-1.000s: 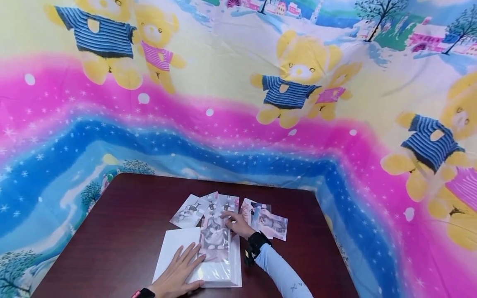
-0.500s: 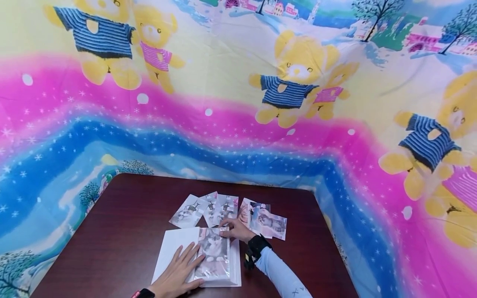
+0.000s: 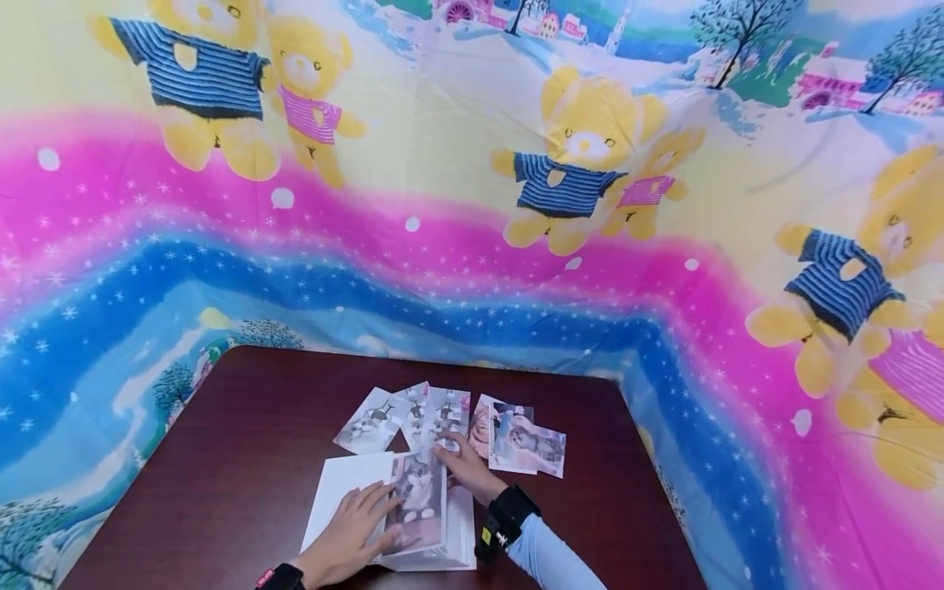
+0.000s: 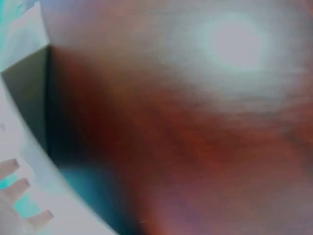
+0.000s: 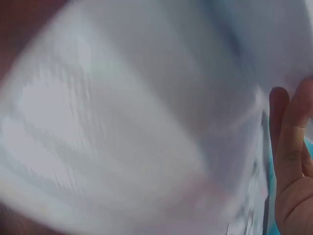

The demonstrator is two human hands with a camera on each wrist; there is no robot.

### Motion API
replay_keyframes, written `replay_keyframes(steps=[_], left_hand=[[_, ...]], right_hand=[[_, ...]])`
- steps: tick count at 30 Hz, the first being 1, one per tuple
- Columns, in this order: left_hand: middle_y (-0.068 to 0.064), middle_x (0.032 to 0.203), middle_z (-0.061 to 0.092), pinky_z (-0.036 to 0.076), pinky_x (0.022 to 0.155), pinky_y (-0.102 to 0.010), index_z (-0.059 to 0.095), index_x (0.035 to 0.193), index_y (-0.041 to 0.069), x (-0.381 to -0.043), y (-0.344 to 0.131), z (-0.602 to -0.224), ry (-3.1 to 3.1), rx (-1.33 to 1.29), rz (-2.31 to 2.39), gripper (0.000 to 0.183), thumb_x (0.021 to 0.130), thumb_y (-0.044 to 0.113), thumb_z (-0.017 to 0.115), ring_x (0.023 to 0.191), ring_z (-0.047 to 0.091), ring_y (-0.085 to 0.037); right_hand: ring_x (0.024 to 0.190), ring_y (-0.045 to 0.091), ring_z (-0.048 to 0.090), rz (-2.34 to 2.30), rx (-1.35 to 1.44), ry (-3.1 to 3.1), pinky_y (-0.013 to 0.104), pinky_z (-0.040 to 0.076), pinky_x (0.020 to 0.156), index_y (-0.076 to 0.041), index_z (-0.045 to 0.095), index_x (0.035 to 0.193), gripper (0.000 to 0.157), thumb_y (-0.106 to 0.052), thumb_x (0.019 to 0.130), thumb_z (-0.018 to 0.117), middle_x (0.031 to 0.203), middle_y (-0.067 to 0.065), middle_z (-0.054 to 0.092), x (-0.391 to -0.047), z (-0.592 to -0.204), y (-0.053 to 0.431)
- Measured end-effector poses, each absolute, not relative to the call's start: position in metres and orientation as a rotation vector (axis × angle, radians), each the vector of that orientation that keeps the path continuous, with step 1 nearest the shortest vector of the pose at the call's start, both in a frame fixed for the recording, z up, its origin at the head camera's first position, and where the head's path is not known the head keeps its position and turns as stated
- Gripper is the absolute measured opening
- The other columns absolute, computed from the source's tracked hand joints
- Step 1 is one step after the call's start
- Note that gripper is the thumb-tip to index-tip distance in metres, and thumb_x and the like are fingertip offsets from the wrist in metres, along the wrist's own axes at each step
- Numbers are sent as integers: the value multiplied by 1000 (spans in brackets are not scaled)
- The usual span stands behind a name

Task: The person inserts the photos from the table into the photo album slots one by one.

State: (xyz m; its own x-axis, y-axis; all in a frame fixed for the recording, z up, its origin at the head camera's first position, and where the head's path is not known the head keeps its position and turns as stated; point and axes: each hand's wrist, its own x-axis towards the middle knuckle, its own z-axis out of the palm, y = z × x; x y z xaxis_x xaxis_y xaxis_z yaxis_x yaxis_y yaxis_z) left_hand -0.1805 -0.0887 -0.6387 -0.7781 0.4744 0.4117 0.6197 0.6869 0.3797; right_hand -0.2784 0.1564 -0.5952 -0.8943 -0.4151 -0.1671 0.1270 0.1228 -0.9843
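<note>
A white photo album [image 3: 347, 483] lies spread on the dark table. Its right-hand sleeve page [image 3: 420, 504] holds a cat photo and stands tilted, its right edge raised off the pages beneath. My right hand [image 3: 468, 469] pinches that page near the upper right corner; in the right wrist view the fingers [image 5: 291, 147] meet the blurred white page [image 5: 98, 132]. Fingers spread, my left hand [image 3: 350, 528] rests over the blank left side, fingertips reaching the photo's left edge. The left wrist view catches only a few fingertips [image 4: 17, 188] on the white surface.
Behind the album, several loose cat photos [image 3: 374, 422] overlap on the table [image 3: 243, 459]. Another group of overlapping photos [image 3: 529, 442] lies to the right, beyond my right hand. A bear-print cloth [image 3: 413, 279] hangs around the table's back and sides.
My right hand pushes the cat photo down into the sleeve between the two earlier frames. Now the page's right edge is lifted and leans left. The left hand stays in nearly the same place.
</note>
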Motion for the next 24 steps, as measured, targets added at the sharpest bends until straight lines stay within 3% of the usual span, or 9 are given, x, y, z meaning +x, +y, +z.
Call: replay_keyframes(steps=[4, 9, 13, 17, 24], left_hand=[[-10, 131, 62, 40, 97, -56, 62, 132, 6, -188, -90, -622, -2631, -750, -1021, 36, 105, 26, 48, 123, 54, -30], [-5, 114, 71, 48, 91, -46, 63, 130, 7, -199, -96, -607, -2629, -602, -1178, 33, 107, 21, 44, 104, 65, -22], [-4, 97, 72, 52, 80, -38, 66, 121, 7, -204, -107, -599, -2624, -524, -1244, 29, 107, 19, 43, 93, 66, -18], [-2, 90, 73, 54, 74, -36, 70, 112, 5, -207, -120, -592, -2566, -402, -1254, 26, 104, 19, 50, 88, 67, -16], [-3, 80, 72, 54, 60, -37, 68, 116, -1, -212, -141, -591, -2568, -229, -1031, 32, 86, 8, 73, 66, 68, -16]], right_hand=[[79, 18, 66, -1866, -330, 1959, 28, 56, 59, 3, 39, 145, 52, -31, 107, 45, 105, 17, 67, -256, -586, 140], [101, 36, 65, -1758, -615, 1996, 40, 60, 69, 1, 47, 141, 44, -28, 109, 37, 126, 26, 59, -234, -581, 119], [116, 28, 60, -1487, -945, 2285, 32, 56, 85, -1, 50, 142, 42, -24, 109, 39, 136, 19, 57, -223, -587, 105], [125, 23, 53, -1133, -1269, 2580, 32, 45, 101, -1, 53, 140, 40, -22, 108, 41, 139, 17, 55, -215, -599, 97], [126, 24, 47, -644, -1428, 2763, 37, 42, 102, -15, 60, 136, 42, -38, 107, 38, 148, 11, 48, -205, -606, 92]])
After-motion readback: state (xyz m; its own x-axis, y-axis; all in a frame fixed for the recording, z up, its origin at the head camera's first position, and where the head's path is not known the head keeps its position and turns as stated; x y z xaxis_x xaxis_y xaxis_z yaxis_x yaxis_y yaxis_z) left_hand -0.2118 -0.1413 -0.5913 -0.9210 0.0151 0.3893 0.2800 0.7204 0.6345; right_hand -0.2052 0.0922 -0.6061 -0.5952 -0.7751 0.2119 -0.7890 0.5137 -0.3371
